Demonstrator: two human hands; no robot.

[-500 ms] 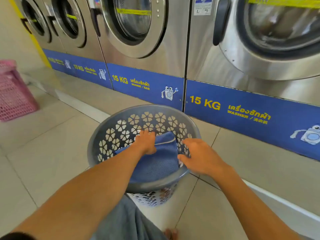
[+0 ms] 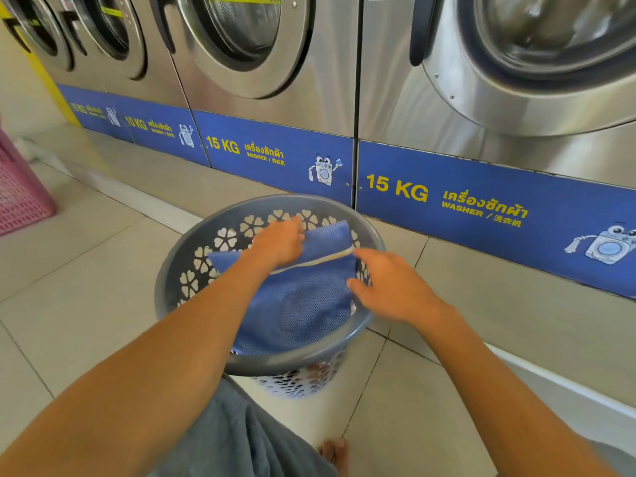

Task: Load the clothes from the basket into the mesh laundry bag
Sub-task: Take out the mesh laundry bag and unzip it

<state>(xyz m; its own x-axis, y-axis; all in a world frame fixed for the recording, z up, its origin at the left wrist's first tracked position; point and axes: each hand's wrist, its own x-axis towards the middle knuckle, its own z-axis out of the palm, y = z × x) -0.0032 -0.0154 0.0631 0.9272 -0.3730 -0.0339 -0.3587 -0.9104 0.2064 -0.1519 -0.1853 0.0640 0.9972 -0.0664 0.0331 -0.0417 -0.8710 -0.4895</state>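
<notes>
A round grey basket [image 2: 179, 270] with flower-shaped holes stands on the tiled floor in front of me. A blue mesh laundry bag [image 2: 303, 304] with a pale zip line lies across its top and hides most of the clothes beneath. My left hand [image 2: 278, 244] is closed on the bag's far upper edge. My right hand [image 2: 389, 284] rests against the bag's right edge at the basket rim, fingers curled on the fabric. A dark shape shows through the mesh.
A row of steel front-loading washers [image 2: 275, 63] with blue 15 KG panels stands just behind the basket on a raised step. A pink basket [image 2: 20, 194] sits at the far left. My bare foot [image 2: 335, 452] is below the basket.
The bag has been lifted and spread wider over the basket, so its zip line now shows. My left hand has shifted up along the far edge.
</notes>
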